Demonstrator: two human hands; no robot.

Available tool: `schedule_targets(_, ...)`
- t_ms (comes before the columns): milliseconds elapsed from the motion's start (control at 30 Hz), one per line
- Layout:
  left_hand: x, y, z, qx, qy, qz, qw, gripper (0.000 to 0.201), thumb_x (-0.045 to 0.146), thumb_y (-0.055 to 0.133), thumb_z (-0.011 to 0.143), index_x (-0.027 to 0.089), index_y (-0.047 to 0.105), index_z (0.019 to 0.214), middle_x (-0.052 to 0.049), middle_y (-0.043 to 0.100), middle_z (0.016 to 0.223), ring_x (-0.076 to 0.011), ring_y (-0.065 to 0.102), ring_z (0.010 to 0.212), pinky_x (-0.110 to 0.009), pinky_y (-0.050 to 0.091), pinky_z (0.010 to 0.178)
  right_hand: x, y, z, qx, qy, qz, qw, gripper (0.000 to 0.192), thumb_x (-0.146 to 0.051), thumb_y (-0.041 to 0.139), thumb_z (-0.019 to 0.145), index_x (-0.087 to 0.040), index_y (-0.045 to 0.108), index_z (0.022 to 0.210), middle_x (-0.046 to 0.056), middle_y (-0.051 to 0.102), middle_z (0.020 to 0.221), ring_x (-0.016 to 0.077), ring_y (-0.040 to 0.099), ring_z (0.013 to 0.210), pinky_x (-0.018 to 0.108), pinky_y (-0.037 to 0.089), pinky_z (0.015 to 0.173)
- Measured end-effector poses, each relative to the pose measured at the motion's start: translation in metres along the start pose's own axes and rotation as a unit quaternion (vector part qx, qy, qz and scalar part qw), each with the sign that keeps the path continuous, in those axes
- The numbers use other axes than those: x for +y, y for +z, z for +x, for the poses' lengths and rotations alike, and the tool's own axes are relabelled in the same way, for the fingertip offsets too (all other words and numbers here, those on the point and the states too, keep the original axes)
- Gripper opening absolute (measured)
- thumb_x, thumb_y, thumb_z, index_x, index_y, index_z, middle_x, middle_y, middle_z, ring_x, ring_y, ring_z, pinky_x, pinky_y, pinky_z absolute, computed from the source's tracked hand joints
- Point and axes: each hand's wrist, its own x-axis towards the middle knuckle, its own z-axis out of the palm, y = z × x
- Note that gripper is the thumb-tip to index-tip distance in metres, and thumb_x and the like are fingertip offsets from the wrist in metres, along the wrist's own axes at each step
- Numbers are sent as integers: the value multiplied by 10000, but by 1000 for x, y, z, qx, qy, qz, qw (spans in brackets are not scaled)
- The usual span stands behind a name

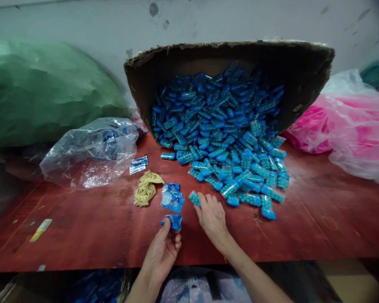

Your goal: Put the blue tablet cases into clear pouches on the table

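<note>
My left hand [163, 249] pinches a blue packet [174, 221] firmly while my right hand [212, 215], fingers spread, should draw one capsule pack [195, 198] cleanly from the pile [227, 139].

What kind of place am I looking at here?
Likely a small packing workshop: a tipped cardboard box spills blue capsule packets over a worn red table, with bulging plastic sacks alongside.

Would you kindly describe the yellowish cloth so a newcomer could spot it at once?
Start at the tipped cardboard box spilling blue capsules onto the red table. Left of the spill, beside small blue packets, lies the crumpled cloth, the only yellowish, soft thing there.
</note>
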Motion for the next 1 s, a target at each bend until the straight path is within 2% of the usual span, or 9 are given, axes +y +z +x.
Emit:
schedule_targets(100, 2, 0, 1, 4, -8, -5, 1000, 152, 283, 568, 748, 158, 506, 688, 5, 546, 517, -66, 459, 393, -162, 342, 350, 3, -3, 1, -16, 18, 198, 980, 276, -191, 501, 779, -202, 515, 1054, 58, 561, 926, 202, 528, 866, 318, 428, 733)
schedule_targets(200, 2, 2, 2, 21, -6, -8, 1000, 151, 295, 564, 749, 164, 506, 703, 6, 548, 517, -64, 449, 379, -160, 329, 341, 3, -16, -4, -102, 71, 444, 888, 267, -244, 508, 766, -193, 493, 1028, 28, 570, 902, 151, 542, 716, 242, 463, 542)
schedule_targets(267, 2, 5, 2, 29, -6, -13, 999, 148, 300, 560, 752, 169, 506, 714, 10, 547, 514, -64, 447, 373, -160, 324, 337, 0, -25, -11, -146, 90, 526, 833, 305, -270, 523, 752, -197, 483, 1046, 26, 572, 919, 136, 531, 668, 213, 450, 460)
schedule_targets(300, 2, 7, 2, 31, -8, -15, 999, 147, 301, 555, 755, 169, 505, 714, 12, 545, 510, -64, 447, 370, -159, 322, 336, -2, -27, -15, -152, 92, 541, 822, 313, -268, 531, 746, -201, 488, 1049, 28, 570, 935, 135, 530, 672, 206, 449, 454)
schedule_targets(367, 2, 11, 1, 30, -12, -18, 999, 152, 302, 543, 764, 166, 505, 706, 14, 540, 501, -63, 445, 362, -159, 320, 332, -8, -29, -24, -148, 83, 536, 827, 311, -249, 542, 740, -213, 509, 1047, 29, 567, 954, 142, 535, 713, 206, 461, 489)
schedule_targets(467, 2, 14, 0, 25, -14, -18, 999, 160, 301, 527, 775, 159, 514, 701, 14, 538, 489, -63, 446, 353, -159, 320, 327, -14, -25, -32, -121, 57, 504, 854, 321, -209, 548, 737, -237, 526, 1056, 25, 563, 969, 160, 542, 796, 246, 479, 627)
schedule_targets(600, 2, 12, 0, 20, -5, -20, 1000, 160, 303, 517, 781, 154, 533, 723, 12, 548, 490, -66, 466, 365, -161, 353, 345, -15, -21, -33, -94, 10, 478, 873, 316, -162, 545, 736, -249, 551, 1040, 12, 555, 935, 165, 532, 860, 285, 434, 791)
schedule_targets(867, 1, 8, 0, 22, 47, 3, 999, 160, 284, 599, 722, 146, 545, 663, 10, 563, 477, -80, 501, 397, -173, 387, 379, -12, -32, -32, -133, -55, 468, 872, 326, -125, 530, 765, -281, 574, 1048, 5, 516, 913, 142, 515, 857, 251, 411, 781)
schedule_targets(1000, -1, 5, 2, -14, 122, 43, 991, 228, 314, 702, 603, 139, 572, 671, 13, 601, 528, -85, 509, 422, -189, 386, 387, -10, -29, -31, -143, -56, 480, 864, 305, -145, 557, 751, -279, 600, 1021, 3, 519, 891, 141, 517, 837, 249, 419, 757)
